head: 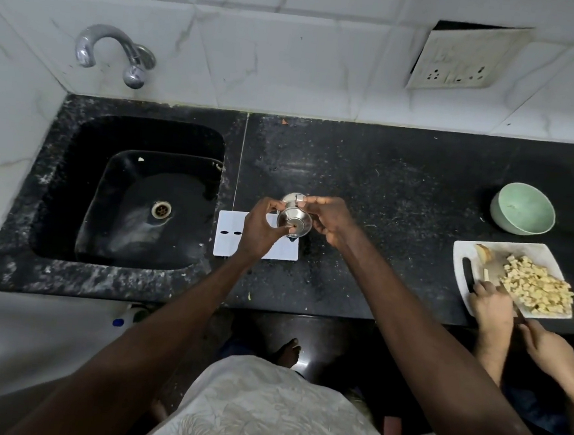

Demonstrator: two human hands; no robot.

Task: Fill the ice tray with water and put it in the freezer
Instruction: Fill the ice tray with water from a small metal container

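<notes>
- Left grip [260, 229]: I see a bare hand reaching in from the near side. Its fingers and thumb are curled round the left side of the steel vessel [294, 219].
- Right grip [330, 220]: the other bare hand, with its fingertips pinching the far right side of the same vessel.
- Steel vessel: small and shiny, held off the tabletop [385, 177] between both grips. I cannot tell whether its mouth or its base faces me.
- Ice tray [229, 236]: a flat white rectangle with two dark oval slots. It lies on the tabletop just right of the sink [57, 199], directly under the vessel and partly hidden by the left grip.
- Sink: black, at the left, with a metal drain [161, 209] in its floor and a curved tap [113, 49] on the tiled wall behind it.
- Green bowl [522, 208]: stands at the far right.
- White board [465, 252]: sits near the bowl and carries diced pale food [537, 288].
- Second person's hands [492, 302]: rest at the board's near edge.
</notes>
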